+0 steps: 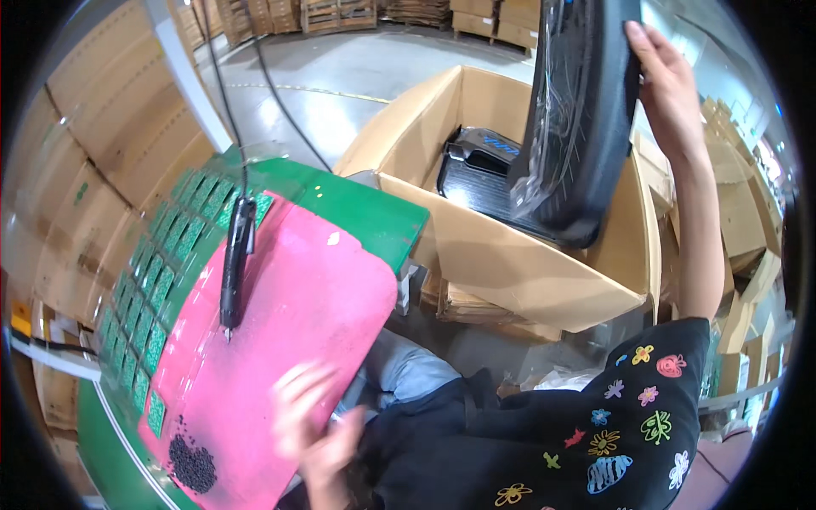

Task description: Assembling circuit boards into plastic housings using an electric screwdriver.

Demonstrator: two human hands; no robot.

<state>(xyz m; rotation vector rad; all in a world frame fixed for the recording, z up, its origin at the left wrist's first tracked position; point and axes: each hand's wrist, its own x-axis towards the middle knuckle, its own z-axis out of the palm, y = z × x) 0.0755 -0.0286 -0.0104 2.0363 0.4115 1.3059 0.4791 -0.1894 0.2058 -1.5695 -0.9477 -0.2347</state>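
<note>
My right hand (pixel 667 89) grips the edge of a long black plastic panel (pixel 599 127) at the upper right. The panel is tilted almost upright above an uncovered cardboard box (pixel 518 268), and wrinkled clear film covers part of its face. Inside the box lies another black plastic piece (pixel 480 183) with a ribbed surface and blue marking. Blurred by motion, my left hand (pixel 314 425) is over the near edge of a pink mat (pixel 314 280), its fingers apart and nothing seen in them. A black electric screwdriver (pixel 236 263) hangs by its cord, tip down over the mat.
A heap of small black screws or similar pieces (pixel 194 463) sits at the mat's near left corner. Rows of green-patterned pieces (pixel 161 289) line the left side of the green table (pixel 357 208). Stacked cartons (pixel 93 170) stand at left, more boxes (pixel 735 204) at right.
</note>
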